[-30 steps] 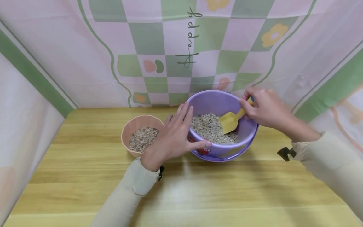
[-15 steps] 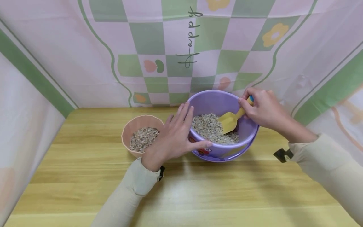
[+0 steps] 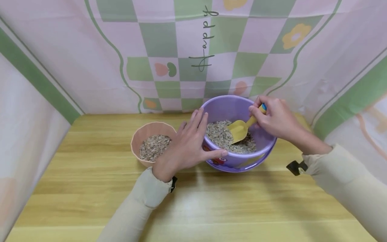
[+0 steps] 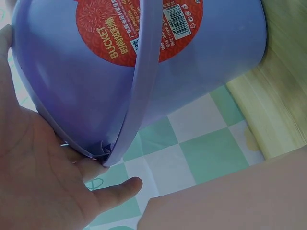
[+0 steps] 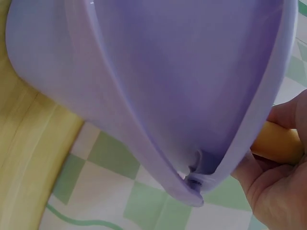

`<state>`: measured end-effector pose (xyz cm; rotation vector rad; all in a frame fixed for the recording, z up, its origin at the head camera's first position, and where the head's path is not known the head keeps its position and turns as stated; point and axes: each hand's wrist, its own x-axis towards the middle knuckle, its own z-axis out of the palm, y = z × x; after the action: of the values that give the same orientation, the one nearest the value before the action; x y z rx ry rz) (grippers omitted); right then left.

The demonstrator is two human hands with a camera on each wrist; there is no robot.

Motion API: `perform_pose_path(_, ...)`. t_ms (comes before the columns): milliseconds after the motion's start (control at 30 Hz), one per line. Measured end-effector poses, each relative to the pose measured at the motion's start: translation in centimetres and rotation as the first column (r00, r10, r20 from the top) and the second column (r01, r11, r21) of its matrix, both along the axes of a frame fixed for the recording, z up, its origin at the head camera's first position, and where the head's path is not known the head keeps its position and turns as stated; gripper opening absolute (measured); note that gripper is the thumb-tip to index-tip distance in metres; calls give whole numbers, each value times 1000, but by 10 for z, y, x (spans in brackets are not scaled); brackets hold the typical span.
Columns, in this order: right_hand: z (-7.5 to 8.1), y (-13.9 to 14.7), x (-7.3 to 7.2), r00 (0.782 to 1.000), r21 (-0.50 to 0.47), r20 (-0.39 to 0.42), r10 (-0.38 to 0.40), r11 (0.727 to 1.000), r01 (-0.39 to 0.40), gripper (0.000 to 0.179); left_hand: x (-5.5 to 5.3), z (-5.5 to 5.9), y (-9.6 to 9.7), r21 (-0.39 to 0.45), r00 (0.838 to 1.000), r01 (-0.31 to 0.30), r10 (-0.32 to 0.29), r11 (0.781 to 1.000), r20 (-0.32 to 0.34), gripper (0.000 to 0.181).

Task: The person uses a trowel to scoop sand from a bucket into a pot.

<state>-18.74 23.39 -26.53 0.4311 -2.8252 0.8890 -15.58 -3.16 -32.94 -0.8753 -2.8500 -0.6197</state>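
Observation:
A purple bucket stands on the table, part filled with small pale gravel. My left hand rests against the bucket's left rim, fingers extended and thumb lying along the front edge. In the left wrist view the palm is beside the rim near the handle joint. Over the bucket's right side my right hand grips the handle of a yellow toy shovel, whose blade lies on the gravel. The right wrist view shows only the shovel's yellow handle in the fingers; the bucket wall hides its blade.
A peach bowl holding similar gravel sits left of the bucket, partly behind my left hand. The bucket's purple carrying handle hangs down at the front. A patterned cloth stands close behind the wooden table.
My right hand has moved a little left with the shovel, and its blade has shifted left over the gravel. The left hand keeps its place on the rim.

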Motion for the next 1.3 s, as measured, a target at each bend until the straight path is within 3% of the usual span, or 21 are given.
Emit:
perform_pose_path(233,-2,-1,-1,1000,-44,5,1,999,-1,18,0,1,0,4,999,-4,4,1000,32,122)
perform_pose_path(767,-5,-2,-3,1000,-101,31,-5,995,8,23,-2,1,1,2,1000,-8,8,1000,21,123)
perform_pose_path(1300,-10,2,0,993,-222,114,-8,975,33,23,-2,0,2,-7,999,-9,9,1000,33,123)
